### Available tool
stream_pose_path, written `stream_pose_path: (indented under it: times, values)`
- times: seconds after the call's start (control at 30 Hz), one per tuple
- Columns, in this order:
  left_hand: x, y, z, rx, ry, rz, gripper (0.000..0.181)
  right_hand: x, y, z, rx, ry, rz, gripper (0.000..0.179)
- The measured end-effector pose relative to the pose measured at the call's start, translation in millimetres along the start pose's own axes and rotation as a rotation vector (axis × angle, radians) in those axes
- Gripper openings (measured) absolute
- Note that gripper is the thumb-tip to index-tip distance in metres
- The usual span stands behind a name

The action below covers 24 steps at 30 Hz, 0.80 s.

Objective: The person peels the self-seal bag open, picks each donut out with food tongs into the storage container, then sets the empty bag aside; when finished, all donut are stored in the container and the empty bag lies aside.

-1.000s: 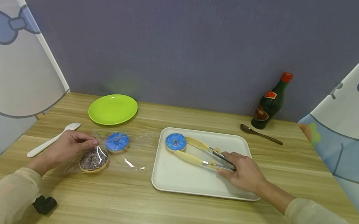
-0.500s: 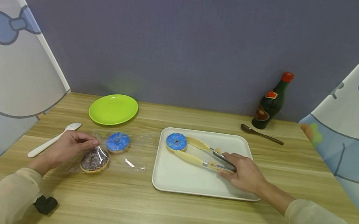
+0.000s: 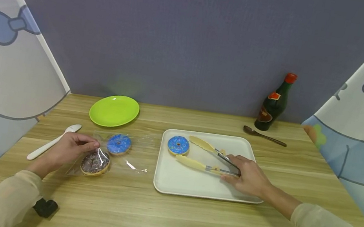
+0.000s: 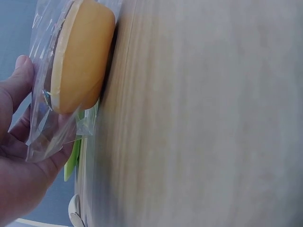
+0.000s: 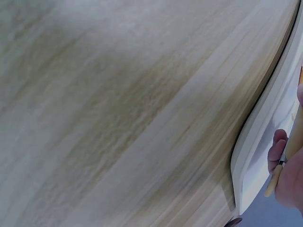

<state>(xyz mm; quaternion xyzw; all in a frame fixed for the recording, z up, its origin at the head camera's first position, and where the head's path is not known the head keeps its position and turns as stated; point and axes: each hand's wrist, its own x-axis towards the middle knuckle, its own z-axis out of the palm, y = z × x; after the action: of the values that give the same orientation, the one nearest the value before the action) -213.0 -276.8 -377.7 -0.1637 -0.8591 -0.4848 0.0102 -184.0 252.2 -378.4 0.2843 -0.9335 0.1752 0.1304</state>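
My left hand [image 3: 70,151] pinches the edge of a clear plastic bag [image 3: 136,166] between thumb and fingers. Inside the bag lie a chocolate-topped donut [image 3: 93,165] and a blue sprinkled donut [image 3: 116,145]; the left wrist view shows the chocolate donut's tan side [image 4: 84,56] through the film. In my right hand [image 3: 248,176] I hold food tongs [image 3: 193,163] with cream tips over the white tray [image 3: 188,188]. Another blue donut [image 3: 173,144] rests at the tray's left end. The tong tips stand apart, just right of that donut.
A green plate [image 3: 114,111] lies at the back left. Left of my left hand is a white spoon [image 3: 50,145]. A dark bottle with a red cap [image 3: 273,104] stands at the back right, a brown wooden spoon [image 3: 264,135] in front of it.
The tongs' tips have spread and come away from the blue donut on the tray, which stays in place. My left hand and the bag have not visibly moved.
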Motion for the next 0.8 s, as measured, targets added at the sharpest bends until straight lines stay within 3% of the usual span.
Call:
stream_pose_path:
  times: [0.37, 0.63, 0.8]
  values:
    - [1.0, -0.8, -0.2, -0.018, -0.001, 0.012, 0.019, -15.9, -8, -8, 0.076, 0.107, -0.098, 0.053]
    - [-0.8, -0.1, -0.2, -0.014, 0.005, -0.006, 0.019, -21.7, -34, -3, 0.161, 0.089, -0.182, 0.050]
    - [-1.0, 0.9, -0.6, -0.008, 0.000, -0.019, 0.020, -17.8, -47, 4, 0.150, 0.065, -0.166, 0.047]
